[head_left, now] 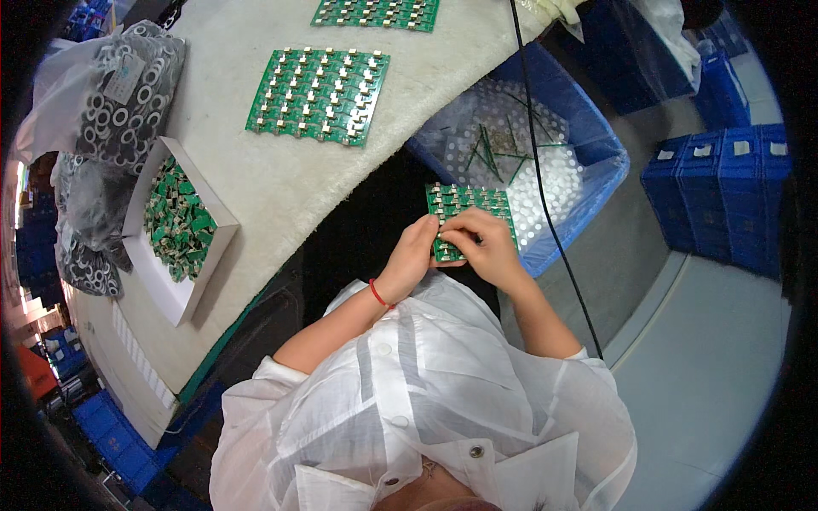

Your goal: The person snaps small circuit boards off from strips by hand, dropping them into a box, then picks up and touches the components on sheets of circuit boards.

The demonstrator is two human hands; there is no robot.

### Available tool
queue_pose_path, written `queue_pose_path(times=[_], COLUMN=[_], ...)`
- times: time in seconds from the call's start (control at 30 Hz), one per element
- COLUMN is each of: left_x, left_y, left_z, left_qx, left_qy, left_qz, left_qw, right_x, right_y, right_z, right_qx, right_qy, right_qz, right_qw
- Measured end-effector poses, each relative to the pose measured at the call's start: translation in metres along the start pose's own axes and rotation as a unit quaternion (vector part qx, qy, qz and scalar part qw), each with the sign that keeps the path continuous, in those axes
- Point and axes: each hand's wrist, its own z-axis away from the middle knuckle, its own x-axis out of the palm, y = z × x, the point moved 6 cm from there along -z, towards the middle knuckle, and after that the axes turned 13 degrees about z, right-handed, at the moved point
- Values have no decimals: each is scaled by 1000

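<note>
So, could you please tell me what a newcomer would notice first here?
Probably the green rectangular circuit-board panel gripped by the left hand and right hand, near the middle. Next, the blue plastic bin beyond it to the right, and the open white box of small green circuit boards, on the cream tabletop at left.

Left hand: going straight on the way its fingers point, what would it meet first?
Likely the green circuit-board panel, which the left hand seems to touch near its left edge; past that, perhaps the blue bin, though depth is unclear.
</note>
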Motion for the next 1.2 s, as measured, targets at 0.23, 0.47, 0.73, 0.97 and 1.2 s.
queue_pose_path(times=[0.23, 0.47, 0.73, 0.97, 1.2], left_x=[6, 7, -2, 3, 4], left_y=[0, -2, -5, -10, -6], left_z=[1, 1, -2, 1, 2], left_qx=[-18, -9, -10, -17, -3], left_qy=[-10, -29, -16, -8, 3], left_qz=[8, -6, -11, -10, -32], left_qw=[1000, 1000, 1000, 1000, 999], right_x=[-40, -5, -1, -37, -4], right_y=[37, 3, 13, 32, 12], right_z=[-10, -6, 0, -7, -2], right_qx=[191, 70, 100, 162, 83], right_qy=[257, -20, 25, 307, 35], right_qz=[-221, -34, -75, -218, -4], right_qw=[921, 997, 992, 912, 996])
